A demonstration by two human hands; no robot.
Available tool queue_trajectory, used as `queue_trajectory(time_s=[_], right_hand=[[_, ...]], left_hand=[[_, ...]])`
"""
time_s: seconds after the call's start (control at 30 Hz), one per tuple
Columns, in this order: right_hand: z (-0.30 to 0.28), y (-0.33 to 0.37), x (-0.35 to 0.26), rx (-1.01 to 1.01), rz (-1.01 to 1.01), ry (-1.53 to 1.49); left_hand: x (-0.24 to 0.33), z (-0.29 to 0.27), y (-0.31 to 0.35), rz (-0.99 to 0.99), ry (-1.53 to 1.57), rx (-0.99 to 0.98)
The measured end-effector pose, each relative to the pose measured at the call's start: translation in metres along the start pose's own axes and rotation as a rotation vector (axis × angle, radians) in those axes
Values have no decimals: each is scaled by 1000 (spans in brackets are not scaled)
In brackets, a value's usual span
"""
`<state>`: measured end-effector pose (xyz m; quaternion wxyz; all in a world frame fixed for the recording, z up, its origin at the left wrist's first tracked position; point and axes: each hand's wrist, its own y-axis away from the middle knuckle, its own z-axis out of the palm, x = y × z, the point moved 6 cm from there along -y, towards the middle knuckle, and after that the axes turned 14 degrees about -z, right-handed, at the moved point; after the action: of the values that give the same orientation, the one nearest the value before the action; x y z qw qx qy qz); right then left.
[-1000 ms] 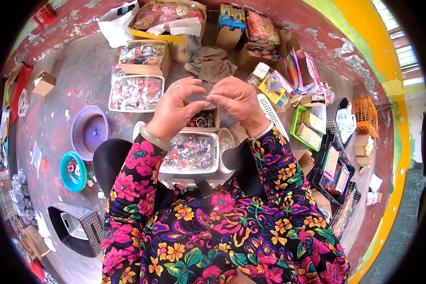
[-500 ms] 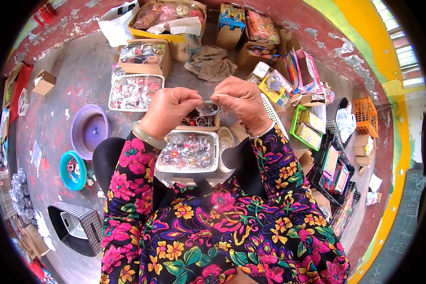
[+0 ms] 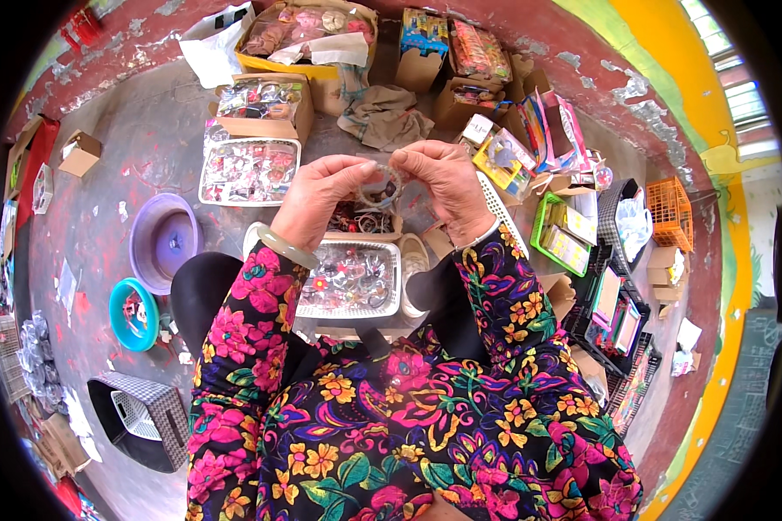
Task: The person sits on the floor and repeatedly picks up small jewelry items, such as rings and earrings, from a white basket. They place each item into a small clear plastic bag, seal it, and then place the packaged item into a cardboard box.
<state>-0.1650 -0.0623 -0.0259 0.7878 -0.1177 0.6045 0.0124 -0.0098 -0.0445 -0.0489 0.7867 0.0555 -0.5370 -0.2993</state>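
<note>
Both of my hands are raised above the boxes and pinch a small clear plastic packet with a ring-shaped thing, perhaps a hair tie, showing in it. The fingers of my left hand grip its left upper edge; a pale bangle circles that wrist. Thumb and fingertips of my right hand are closed at its right upper corner. Below the hands stands a box of dark and reddish loops, partly covered by the packet. Nearer to me is a white basket of clear packets.
Another white basket of packets stands ahead left, before a cardboard box. Purple and turquoise basins sit left. On the right are a green tray, black crates and an orange crate.
My left hand has moved slightly right and up. The packet now hangs more open to view, with its ring shape showing more plainly between the hands.
</note>
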Motion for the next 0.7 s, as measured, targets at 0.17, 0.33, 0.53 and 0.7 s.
queue_trajectory(time_s=[0.17, 0.33, 0.53, 0.7], right_hand=[[1, -1, 0, -20, -19, 45], [-22, -4, -4, 169, -60, 21], [-2, 0, 7, -41, 55, 33], [7, 2, 3, -108, 25, 128]], left_hand=[[-1, -1, 3, 17, 77, 24], [3, -6, 5, 54, 12, 70], [4, -7, 7, 34, -2, 123], [3, -8, 8, 43, -26, 128]])
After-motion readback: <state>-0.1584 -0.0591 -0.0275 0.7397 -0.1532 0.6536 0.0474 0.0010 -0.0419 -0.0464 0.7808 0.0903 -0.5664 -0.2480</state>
